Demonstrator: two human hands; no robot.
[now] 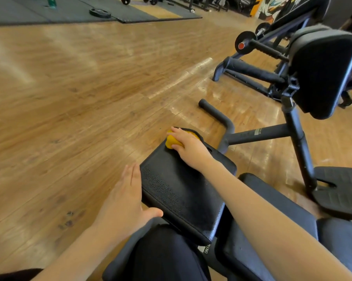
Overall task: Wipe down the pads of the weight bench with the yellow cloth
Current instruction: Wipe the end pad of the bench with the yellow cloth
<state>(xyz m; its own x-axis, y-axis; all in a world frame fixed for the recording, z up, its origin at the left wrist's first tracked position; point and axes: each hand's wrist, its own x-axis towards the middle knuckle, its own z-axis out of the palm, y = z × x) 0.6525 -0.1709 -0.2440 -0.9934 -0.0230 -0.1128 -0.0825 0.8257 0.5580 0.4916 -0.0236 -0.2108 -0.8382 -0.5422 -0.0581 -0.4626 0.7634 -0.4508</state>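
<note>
Right hand [188, 146] presses bunched yellow cloth [172, 141] flat-palmed on far end of seat pad [183, 189], left hand [126, 201] open, bracing pad's near-left edge; best to drag cloth back along pad in overlapping strokes, keeping firm pressure.

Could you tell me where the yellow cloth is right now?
In the head view, the yellow cloth lies bunched under the right hand, at the far end of the bench pad.
</note>
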